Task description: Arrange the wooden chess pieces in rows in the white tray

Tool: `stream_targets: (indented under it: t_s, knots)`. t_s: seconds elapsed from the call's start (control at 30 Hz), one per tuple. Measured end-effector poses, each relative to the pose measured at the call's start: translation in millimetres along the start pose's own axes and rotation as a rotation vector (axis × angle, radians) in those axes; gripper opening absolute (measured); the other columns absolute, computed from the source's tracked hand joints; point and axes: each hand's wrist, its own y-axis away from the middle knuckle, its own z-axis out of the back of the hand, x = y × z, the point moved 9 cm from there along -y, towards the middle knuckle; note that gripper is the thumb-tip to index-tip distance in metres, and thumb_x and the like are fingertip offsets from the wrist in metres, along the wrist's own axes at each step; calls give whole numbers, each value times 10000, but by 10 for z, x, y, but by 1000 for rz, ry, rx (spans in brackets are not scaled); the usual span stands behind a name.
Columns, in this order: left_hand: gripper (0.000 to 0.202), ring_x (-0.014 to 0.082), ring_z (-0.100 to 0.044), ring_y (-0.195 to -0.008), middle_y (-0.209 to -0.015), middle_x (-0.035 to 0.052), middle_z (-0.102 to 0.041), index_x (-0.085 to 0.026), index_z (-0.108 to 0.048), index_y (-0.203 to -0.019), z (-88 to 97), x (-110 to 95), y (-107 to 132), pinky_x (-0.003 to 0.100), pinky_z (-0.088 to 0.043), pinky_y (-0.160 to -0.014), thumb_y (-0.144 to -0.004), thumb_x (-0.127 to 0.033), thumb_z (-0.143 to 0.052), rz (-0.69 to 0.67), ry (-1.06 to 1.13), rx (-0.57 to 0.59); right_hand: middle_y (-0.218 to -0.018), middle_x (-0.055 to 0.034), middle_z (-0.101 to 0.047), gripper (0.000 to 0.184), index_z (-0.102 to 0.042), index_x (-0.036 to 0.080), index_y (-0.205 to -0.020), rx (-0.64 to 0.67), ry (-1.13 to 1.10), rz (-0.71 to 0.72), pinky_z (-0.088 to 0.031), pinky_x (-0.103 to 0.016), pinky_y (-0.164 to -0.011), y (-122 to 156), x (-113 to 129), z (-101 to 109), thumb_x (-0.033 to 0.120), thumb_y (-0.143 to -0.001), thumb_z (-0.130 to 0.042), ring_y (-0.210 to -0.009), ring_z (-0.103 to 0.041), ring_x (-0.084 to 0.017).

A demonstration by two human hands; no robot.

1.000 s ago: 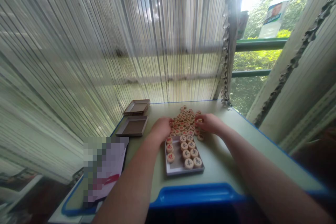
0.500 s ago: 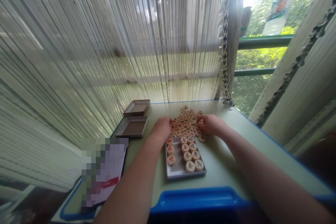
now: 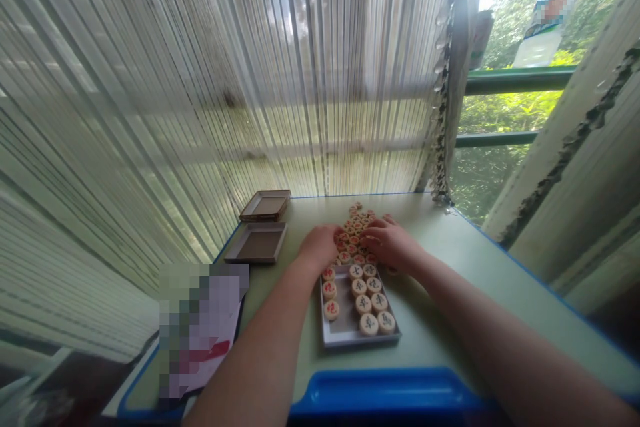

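A heap of round wooden chess pieces [image 3: 356, 227] with red and black characters lies on the pale green table [image 3: 440, 267]. A shallow grey tray [image 3: 336, 332] in front of it holds several pieces in rows. My left hand [image 3: 320, 247] rests on the heap's left edge, fingers curled over pieces. Over the heap's right side lies my right hand [image 3: 390, 241], its fingers stretched across the pieces and pressing on them. Whether either hand grips a piece is hidden.
Two brown shallow box halves [image 3: 257, 242] [image 3: 265, 205] sit at the table's back left. A blurred paper [image 3: 203, 327] lies at the left front corner. A blue rim [image 3: 385, 390] edges the table. String curtains [image 3: 200, 93] hang behind; a window rail [image 3: 515, 79] carries a bottle.
My right hand has slid left over the heap, covering more pieces. The left hand stays at the heap's left edge. The view shifted slightly.
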Motion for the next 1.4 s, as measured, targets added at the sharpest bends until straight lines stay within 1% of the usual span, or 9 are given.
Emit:
stream_targets:
  t_s: [0.07, 0.17, 0.3, 0.43, 0.67, 0.87, 0.97, 1.23, 1.4]
  knots:
    - [429, 180, -588, -1011, -1073, 58, -662, -210, -659, -1046, 70, 49, -26, 253, -430, -888, -680, -52, -498, 10, 17, -80, -1269, -69, -520, 363, -590, 262, -1162, -22, 36, -60, -292, -407, -1006, -19, -55, -15, 370, -850, -441, -1162, -438, -244]
    - [424, 195, -609, -969, -1025, 80, -678, -179, -670, -1019, 65, 184, -85, 268, -456, -853, -645, -43, -523, 65, 51, -91, -1419, -95, -351, 510, -441, 208, -1318, -3, 63, -140, -239, -430, -1044, -36, -146, -61, 441, -869, -379, -1292, -297, -264]
    - [426, 155, -638, -869, -933, 51, -703, -181, -672, -996, 27, 332, -159, 235, -483, -792, -648, -9, -498, 105, 173, -94, -1372, -58, -432, 504, -496, 228, -1271, 108, 21, -132, -220, -398, -1063, -48, -160, -148, 476, -897, -267, -1289, -324, -221]
    - [442, 146, -633, -888, -946, 40, -701, -191, -666, -1008, 31, 395, -179, 234, -480, -814, -653, 4, -490, 134, 202, -116, -1379, -42, -424, 491, -500, 238, -1266, 87, -2, -142, -232, -388, -1057, -52, -144, -105, 468, -895, -274, -1280, -340, -215]
    - [296, 180, -607, -958, -1001, 69, -683, -178, -689, -974, 86, 212, -130, 263, -448, -879, -761, -145, -485, 77, 35, -73, -1296, -49, -517, 406, -566, 229, -1200, 53, -30, -83, -307, -368, -1016, -51, -69, -73, 373, -881, -360, -1202, -437, -218]
    - [272, 173, -572, -963, -996, 39, -666, -222, -697, -968, 66, -107, -51, 263, -405, -922, -812, -284, -483, -178, -52, -45, -1219, -20, -579, 324, -648, 272, -1069, 14, -26, -54, -342, -362, -980, -62, -55, -46, 327, -870, -398, -1143, -476, -210]
    - [263, 189, -566, -930, -961, 46, -666, -229, -709, -932, 34, -156, -30, 291, -415, -895, -810, -304, -488, -228, -106, -35, -1175, -25, -607, 307, -655, 265, -1047, 20, -22, -69, -347, -340, -975, -66, -73, -59, 310, -859, -417, -1116, -497, -200]
    - [265, 184, -568, -922, -934, 42, -674, -209, -700, -933, 19, -178, -22, 279, -414, -884, -812, -265, -471, -215, -100, -11, -1220, -47, -580, 354, -588, 219, -1157, 24, -45, -65, -322, -336, -1007, -56, -69, -61, 254, -847, -421, -1157, -472, -191]
    - [311, 167, -565, -990, -1035, 49, -659, -186, -678, -999, 94, -81, -33, 249, -399, -923, -796, -145, -445, -104, -10, -73, -1229, -88, -564, 413, -562, 172, -1190, -65, -48, -220, -370, -304, -960, -33, -325, 58, 147, -810, -402, -1113, -506, -195]
